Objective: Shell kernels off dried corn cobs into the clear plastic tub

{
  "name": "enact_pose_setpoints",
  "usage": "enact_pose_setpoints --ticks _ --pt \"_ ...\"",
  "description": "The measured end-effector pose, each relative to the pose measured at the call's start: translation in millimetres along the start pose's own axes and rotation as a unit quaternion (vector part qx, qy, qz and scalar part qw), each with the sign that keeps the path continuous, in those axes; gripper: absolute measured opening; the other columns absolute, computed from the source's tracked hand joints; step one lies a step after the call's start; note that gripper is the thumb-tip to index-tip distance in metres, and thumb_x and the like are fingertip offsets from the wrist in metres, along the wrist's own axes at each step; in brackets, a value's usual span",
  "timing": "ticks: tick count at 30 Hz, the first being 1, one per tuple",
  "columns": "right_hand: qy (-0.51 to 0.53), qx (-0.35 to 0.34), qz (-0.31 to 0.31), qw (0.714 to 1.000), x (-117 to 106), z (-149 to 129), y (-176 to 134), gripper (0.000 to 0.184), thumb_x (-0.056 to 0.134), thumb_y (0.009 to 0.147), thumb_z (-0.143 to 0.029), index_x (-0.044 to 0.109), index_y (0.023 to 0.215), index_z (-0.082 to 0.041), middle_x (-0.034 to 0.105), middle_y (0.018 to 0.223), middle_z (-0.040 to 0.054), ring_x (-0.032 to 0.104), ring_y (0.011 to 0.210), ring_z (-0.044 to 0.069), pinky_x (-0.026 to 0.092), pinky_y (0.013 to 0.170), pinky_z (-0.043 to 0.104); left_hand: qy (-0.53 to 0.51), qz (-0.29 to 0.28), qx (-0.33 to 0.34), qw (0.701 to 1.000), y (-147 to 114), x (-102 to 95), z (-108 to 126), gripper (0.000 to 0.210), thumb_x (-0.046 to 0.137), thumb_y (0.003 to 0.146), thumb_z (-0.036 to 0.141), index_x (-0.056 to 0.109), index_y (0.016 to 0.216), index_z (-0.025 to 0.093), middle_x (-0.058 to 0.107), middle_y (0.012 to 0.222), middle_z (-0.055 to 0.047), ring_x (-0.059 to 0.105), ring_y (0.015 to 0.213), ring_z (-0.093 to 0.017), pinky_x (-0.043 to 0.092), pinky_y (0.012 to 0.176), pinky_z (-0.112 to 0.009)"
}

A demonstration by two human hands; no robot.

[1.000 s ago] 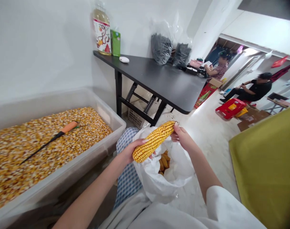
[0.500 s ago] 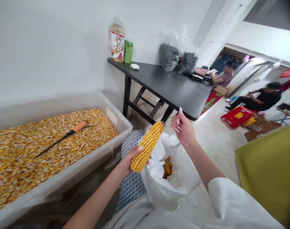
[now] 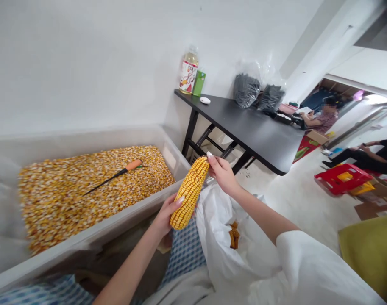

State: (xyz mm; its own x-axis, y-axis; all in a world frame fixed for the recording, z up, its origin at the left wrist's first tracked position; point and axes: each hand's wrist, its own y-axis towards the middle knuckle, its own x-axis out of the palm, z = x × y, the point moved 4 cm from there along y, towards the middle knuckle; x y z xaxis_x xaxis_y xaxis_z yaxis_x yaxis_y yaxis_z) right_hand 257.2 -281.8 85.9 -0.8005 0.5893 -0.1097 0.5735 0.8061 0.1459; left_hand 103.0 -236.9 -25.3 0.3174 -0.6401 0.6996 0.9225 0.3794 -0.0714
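Observation:
An ear of corn (image 3: 190, 192), full of yellow kernels, is held tilted in front of me. My left hand (image 3: 168, 212) wraps round its thick lower end. At its narrow upper tip, the fingers of my right hand (image 3: 221, 170) are closed on the corn. To the left, a whitish plastic bin (image 3: 177, 163) holds loose kernels (image 3: 69, 203). On those kernels lies a thin dark tool with an orange handle (image 3: 133, 164). Below my right forearm a white sack (image 3: 212, 212) gapes, with orange-brown cobs (image 3: 234, 235) inside.
Beyond the bin stands a black folding table (image 3: 244, 123) bearing a bottle (image 3: 189, 72), a green carton (image 3: 199, 83), a white mouse-like object (image 3: 205, 100) and bags of dark pieces (image 3: 247, 90). A red stool (image 3: 342, 178) and two seated people are at the right.
My right hand has come down and left onto the corn's tip, where before it was raised apart from it. The view has swung left, so the surroundings sit further right.

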Motion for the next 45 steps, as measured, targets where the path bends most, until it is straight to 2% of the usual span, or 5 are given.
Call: enact_pose_setpoints --ticks 17,23,29,36,45 --pt "-0.366 -0.535 -0.275 0.710 167 -52 -16 0.030 0.032 0.094 -0.031 0.050 0.074 -0.018 0.059 0.068 0.0026 0.056 0.065 0.012 0.041 0.061 0.025 0.150 0.336 0.328 0.870 -52 -57.2 120 0.043 0.069 0.066 0.045 0.063 0.096 0.014 0.067 0.091 -0.006 0.063 0.082 -0.021 0.050 0.072 -0.029" --pt "-0.398 -0.343 -0.080 0.847 188 -53 41 0.048 0.047 0.079 -0.064 0.052 0.079 -0.016 0.056 0.062 0.0025 0.052 0.055 0.014 0.036 0.053 0.027 0.548 0.489 0.353 0.580 -84 -64.3 164 0.058 0.064 0.073 0.044 0.053 0.123 0.016 0.062 0.109 -0.010 0.057 0.100 -0.026 0.044 0.087 -0.037" --pt "-0.440 -0.301 -0.082 0.842 240 -46 64 0.049 0.031 0.090 -0.055 0.058 0.089 -0.014 0.065 0.071 0.0100 0.058 0.059 0.017 0.037 0.055 0.028 0.721 0.503 0.321 0.353 -89 -77.0 163 0.054 0.056 0.082 0.039 0.050 0.128 0.012 0.059 0.105 -0.016 0.053 0.101 -0.030 0.040 0.089 -0.039" --pt "-0.538 -0.319 -0.108 0.773 256 -23 85 0.040 0.022 0.096 -0.031 0.057 0.097 -0.011 0.067 0.082 0.0146 0.064 0.073 0.021 0.039 0.062 0.029 0.771 0.490 0.276 0.300 -96 -95.1 169 0.055 0.052 0.084 0.037 0.046 0.132 0.010 0.059 0.104 -0.016 0.053 0.098 -0.030 0.040 0.085 -0.039" --pt "-0.450 -0.269 -0.046 0.850 226 -24 114 0.050 0.016 0.096 -0.048 0.054 0.093 -0.015 0.066 0.078 0.0098 0.063 0.073 0.019 0.037 0.062 0.025 0.772 0.488 0.283 0.291 -101 -107.5 169 0.054 0.052 0.084 0.039 0.047 0.130 0.011 0.060 0.106 -0.016 0.053 0.100 -0.030 0.038 0.086 -0.039"
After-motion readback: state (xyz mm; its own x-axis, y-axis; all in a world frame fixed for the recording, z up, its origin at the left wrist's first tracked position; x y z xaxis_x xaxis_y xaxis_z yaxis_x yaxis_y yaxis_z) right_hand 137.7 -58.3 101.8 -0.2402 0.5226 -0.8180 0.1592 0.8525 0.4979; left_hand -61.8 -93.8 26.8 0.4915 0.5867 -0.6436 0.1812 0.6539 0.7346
